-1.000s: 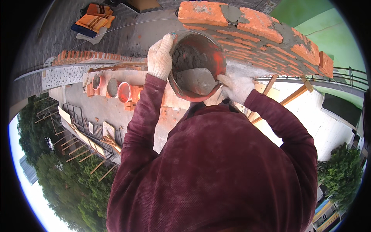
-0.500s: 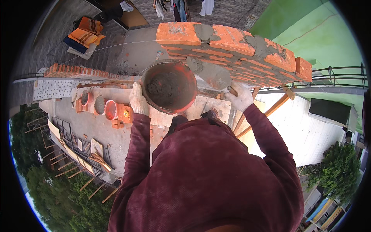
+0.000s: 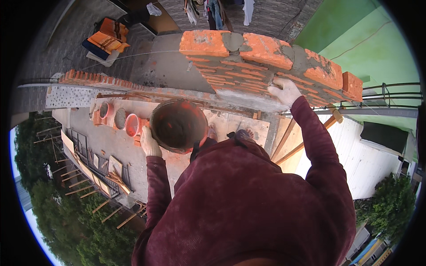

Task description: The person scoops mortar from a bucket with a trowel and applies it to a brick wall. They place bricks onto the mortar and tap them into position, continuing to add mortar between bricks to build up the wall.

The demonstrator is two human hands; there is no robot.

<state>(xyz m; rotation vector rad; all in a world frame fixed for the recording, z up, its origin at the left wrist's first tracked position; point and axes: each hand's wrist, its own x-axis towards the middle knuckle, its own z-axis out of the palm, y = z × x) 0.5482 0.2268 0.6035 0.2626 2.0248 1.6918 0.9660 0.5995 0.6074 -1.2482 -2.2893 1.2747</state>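
My left hand (image 3: 149,142) grips the side of a mortar-coated red bucket (image 3: 177,123), tilted so that its dark, grey-smeared inside shows. Up at the brick wall (image 3: 204,44), my right hand (image 3: 282,92) is closed on what looks like the trowel handle; the blade is hard to make out against the mortar. The wall has orange bricks with thick grey joints, and a loose-looking brick (image 3: 352,85) sits at its right end. A thin string runs along the top course.
Several buckets (image 3: 133,125) stand among bricks at left. A lower brick wall (image 3: 77,76) runs behind them. My feet (image 3: 245,134) are on boards (image 3: 262,131). Timber braces (image 3: 286,137) and rebar (image 3: 390,91) are at right. Railing (image 3: 88,157) edges the drop at lower left.
The bucket has moved down and slightly left in my left hand. My right hand has risen from the bucket to the wall face, and the trowel blade that showed earlier is hard to see.
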